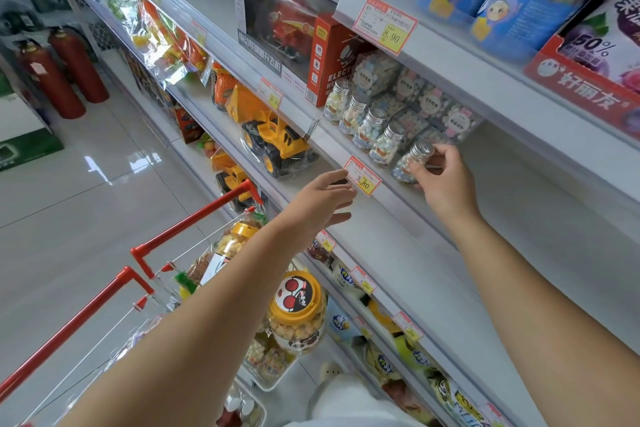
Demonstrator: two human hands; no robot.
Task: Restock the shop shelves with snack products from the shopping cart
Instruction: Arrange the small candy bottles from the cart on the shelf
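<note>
R hand (446, 180) grips clear candy jar (414, 163), silver cap, pastel sweets.

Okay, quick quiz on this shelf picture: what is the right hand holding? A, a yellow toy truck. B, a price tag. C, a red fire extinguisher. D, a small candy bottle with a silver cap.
D: the right hand grips a small candy bottle with a silver cap at the near end of the bottle row, while the left hand hangs open and empty below the shelf edge.
</note>
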